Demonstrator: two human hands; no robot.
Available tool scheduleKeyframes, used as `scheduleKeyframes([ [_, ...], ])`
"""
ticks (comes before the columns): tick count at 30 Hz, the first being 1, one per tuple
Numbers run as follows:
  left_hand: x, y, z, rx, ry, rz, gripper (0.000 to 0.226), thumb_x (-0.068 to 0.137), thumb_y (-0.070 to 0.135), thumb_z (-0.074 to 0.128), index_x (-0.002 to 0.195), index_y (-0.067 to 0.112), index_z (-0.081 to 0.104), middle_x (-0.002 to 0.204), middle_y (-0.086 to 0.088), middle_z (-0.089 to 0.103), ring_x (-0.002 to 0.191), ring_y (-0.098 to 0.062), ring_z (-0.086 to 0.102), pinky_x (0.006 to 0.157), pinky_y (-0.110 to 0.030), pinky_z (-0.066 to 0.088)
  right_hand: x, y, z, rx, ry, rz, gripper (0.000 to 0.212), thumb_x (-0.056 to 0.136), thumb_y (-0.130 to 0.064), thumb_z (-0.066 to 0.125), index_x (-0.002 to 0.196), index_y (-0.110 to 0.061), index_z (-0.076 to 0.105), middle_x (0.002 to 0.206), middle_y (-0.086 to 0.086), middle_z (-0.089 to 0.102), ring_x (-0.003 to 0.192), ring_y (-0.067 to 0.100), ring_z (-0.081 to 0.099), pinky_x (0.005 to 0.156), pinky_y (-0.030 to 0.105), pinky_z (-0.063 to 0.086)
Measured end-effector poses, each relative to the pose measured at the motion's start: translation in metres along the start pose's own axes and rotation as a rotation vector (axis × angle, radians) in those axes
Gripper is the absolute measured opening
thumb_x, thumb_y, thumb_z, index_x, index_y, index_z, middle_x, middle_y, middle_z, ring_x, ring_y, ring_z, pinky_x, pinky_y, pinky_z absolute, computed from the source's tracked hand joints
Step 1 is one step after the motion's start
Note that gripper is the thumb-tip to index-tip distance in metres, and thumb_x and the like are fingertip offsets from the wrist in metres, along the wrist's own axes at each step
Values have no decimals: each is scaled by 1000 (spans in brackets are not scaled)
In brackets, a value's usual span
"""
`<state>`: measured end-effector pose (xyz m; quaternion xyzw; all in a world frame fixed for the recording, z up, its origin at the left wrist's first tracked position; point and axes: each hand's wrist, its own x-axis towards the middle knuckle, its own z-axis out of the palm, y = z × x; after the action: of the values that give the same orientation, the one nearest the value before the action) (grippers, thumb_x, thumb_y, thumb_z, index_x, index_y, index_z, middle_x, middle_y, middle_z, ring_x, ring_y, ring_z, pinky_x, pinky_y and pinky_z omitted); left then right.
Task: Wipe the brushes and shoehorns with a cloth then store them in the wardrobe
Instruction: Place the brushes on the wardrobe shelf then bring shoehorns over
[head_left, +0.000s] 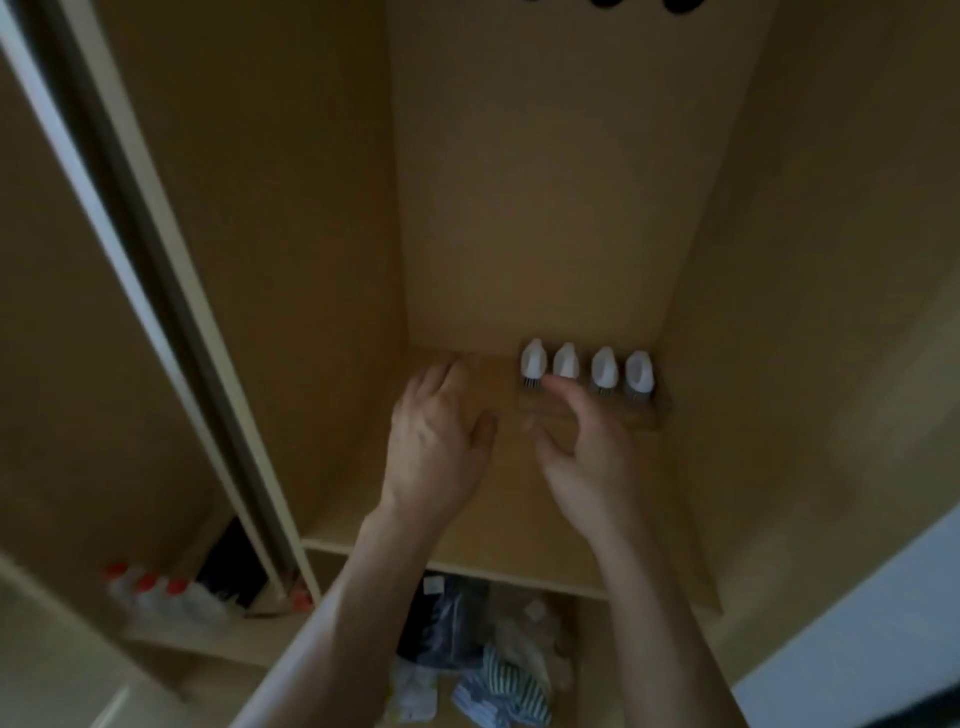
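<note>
A person's two bare forearms reach into an open wooden wardrobe (545, 208), seen from above through a head-worn camera. On the wardrobe's shelf (467, 525), four small white-handled brushes (587, 366) stand side by side in a row against the back wall, toward the right rear corner, bristles pointing down. They appear to sit on a low wooden strip or block (592, 408), though blur makes its edges hard to read. The left hand (436, 436) lies flat on the shelf to the left of the brushes, fingers straight and spread, holding nothing. The right hand (582, 457) hovers in front of the row with its fingers loosely extended toward the second brush from the left; the fingertips are just beside it or touching it, and the picture is too soft to tell which. It grasps nothing. Below the shelf, a lower compartment holds a jumble of folded fabrics (493, 670), one of them striped. In a separate section at the lower left, several clear bottles with red caps (156, 592) stand together near the sliding door (130, 249).
</note>
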<state>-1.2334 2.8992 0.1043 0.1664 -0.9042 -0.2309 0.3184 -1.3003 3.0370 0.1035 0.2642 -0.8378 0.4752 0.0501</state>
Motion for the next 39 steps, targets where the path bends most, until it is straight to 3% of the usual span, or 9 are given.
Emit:
scheduleKeyframes([
  [3, -41, 5, -12, 3, 31, -92, 58, 92, 27, 62, 146, 16, 43, 146, -2, 49, 137, -22, 41, 112, -42, 37, -18, 2, -4, -5, -65, -49, 46, 96, -39, 63, 140, -33, 53, 139, -16, 57, 128, 4, 50, 104, 26, 42],
  [9, -117, -5, -55, 84, 136, -268, 55, 92, 31, 63, 144, 21, 46, 145, 4, 49, 136, -18, 42, 110, -41, 38, -62, -16, 20, 61, -257, -124, 44, 96, -38, 64, 139, -33, 54, 140, -16, 57, 131, 3, 48, 99, 20, 35],
  [12, -154, -19, -84, 144, 176, -346, 54, 91, 33, 64, 142, 23, 48, 144, 6, 50, 135, -16, 43, 109, -41, 40, -90, -39, 42, 100, -388, -176, 46, 96, -38, 63, 140, -34, 53, 142, -15, 55, 133, 6, 47, 103, 26, 40],
  [17, -206, -45, -136, 189, 329, -435, 44, 88, 28, 68, 130, 27, 54, 135, 5, 57, 124, -21, 54, 102, -41, 47, -132, -83, 79, 132, -558, -274, 48, 96, -39, 62, 142, -36, 50, 145, -13, 52, 136, 8, 43, 106, 30, 40],
  [21, -238, -70, -179, 240, 410, -507, 52, 88, 29, 70, 136, 22, 53, 138, 2, 56, 128, -20, 51, 105, -35, 43, -163, -124, 114, 123, -628, -365, 46, 95, -41, 62, 140, -38, 50, 146, -15, 51, 136, 7, 44, 107, 30, 41],
  [26, -284, -108, -249, 310, 447, -598, 57, 91, 37, 64, 143, 22, 47, 146, 4, 49, 135, -17, 44, 111, -39, 40, -216, -191, 175, 160, -681, -448, 48, 95, -38, 64, 141, -34, 51, 144, -13, 53, 130, 4, 47, 94, 19, 36],
  [31, -339, -155, -327, 338, 513, -685, 58, 90, 33, 67, 143, 22, 47, 148, 2, 48, 136, -18, 43, 112, -38, 39, -281, -264, 239, 182, -781, -515, 49, 95, -37, 66, 141, -33, 51, 145, -9, 54, 132, 11, 51, 106, 32, 47],
  [38, -423, -216, -419, 394, 527, -835, 57, 88, 32, 69, 141, 24, 50, 147, 5, 49, 135, -18, 44, 110, -40, 39, -362, -340, 316, 145, -875, -598, 49, 94, -38, 67, 141, -33, 53, 144, -9, 55, 127, 6, 50, 74, -7, 28],
  [39, -434, -223, -429, 405, 535, -861, 57, 88, 32, 69, 141, 25, 50, 147, 4, 48, 135, -19, 44, 110, -40, 39, -372, -350, 326, 150, -894, -608, 50, 93, -38, 67, 141, -33, 53, 144, -9, 55, 127, 6, 50, 76, -8, 28],
])
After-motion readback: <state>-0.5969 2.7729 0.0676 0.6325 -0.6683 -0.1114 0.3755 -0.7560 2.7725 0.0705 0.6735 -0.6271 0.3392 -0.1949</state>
